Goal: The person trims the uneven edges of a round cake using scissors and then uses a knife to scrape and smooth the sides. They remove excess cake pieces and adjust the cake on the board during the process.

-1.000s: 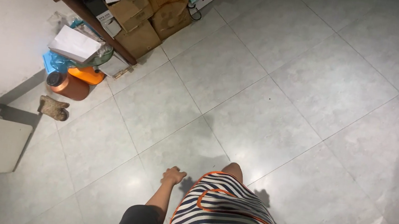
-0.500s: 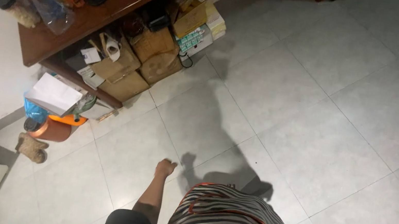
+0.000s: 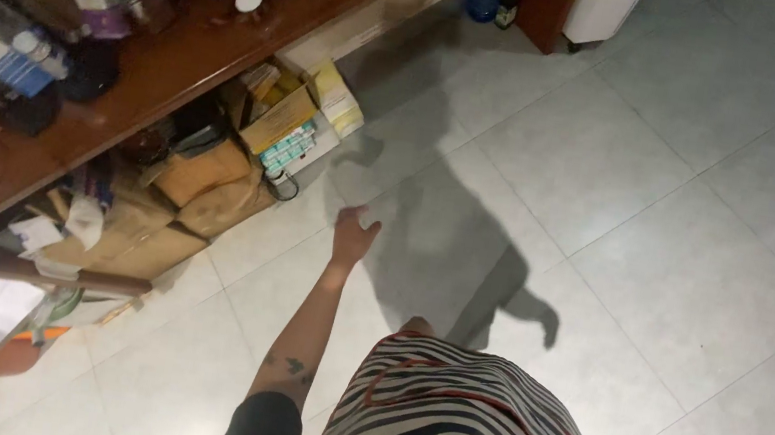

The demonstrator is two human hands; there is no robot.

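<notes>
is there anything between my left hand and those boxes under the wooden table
Nothing visible stands in the way. The left hand hangs open and empty over bare tiled floor, and only floor lies between it and the cardboard boxes under the wooden table. A dark cable loop lies by the boxes, off the direct line.

Pale tiled floor, cluttered wooden table

Cluttered wooden table, boxes seemingly beneath

Stacked cardboard boxes (some open), under wooden table
</notes>
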